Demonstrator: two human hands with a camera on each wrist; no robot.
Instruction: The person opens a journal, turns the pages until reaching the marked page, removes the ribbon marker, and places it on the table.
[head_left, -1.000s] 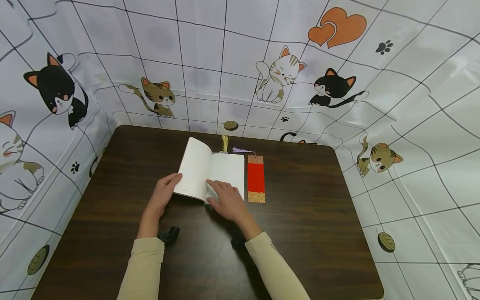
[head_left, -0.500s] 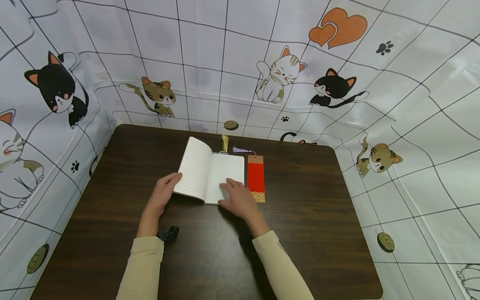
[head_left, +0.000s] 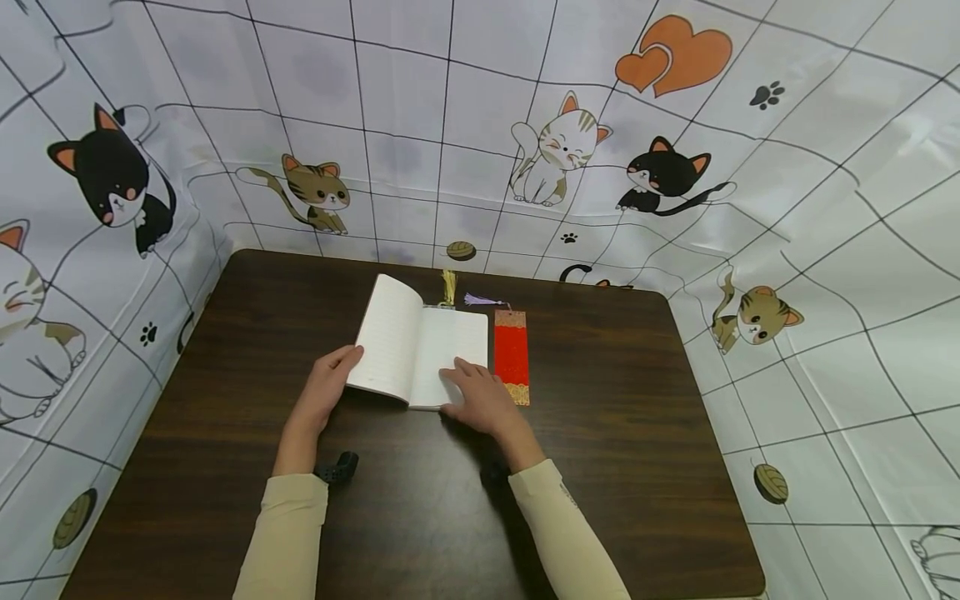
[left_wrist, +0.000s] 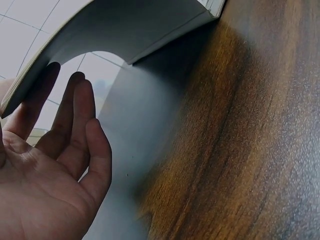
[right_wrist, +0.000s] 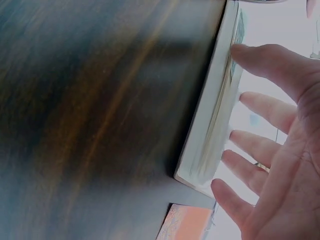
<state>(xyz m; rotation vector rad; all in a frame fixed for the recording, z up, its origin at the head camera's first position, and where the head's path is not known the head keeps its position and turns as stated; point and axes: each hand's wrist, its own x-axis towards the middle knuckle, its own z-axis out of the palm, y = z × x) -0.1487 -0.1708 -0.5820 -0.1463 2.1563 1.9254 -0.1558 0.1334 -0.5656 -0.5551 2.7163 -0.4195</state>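
With our left hand point(head_left: 324, 381) we gripped the book point(head_left: 396, 342) by its edge. Our right hand point(head_left: 483, 398) rested on it, outspread.

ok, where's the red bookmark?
In the head view, the red bookmark lies on the table, just right of the open book, its near end close by the right hand.

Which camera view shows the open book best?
The head view: it shows the open book from above, both halves visible, only partly covered by the left hand and right hand. The left wrist view has mostly the shadowed underside of its raised left side; the right wrist view, mostly page edges.
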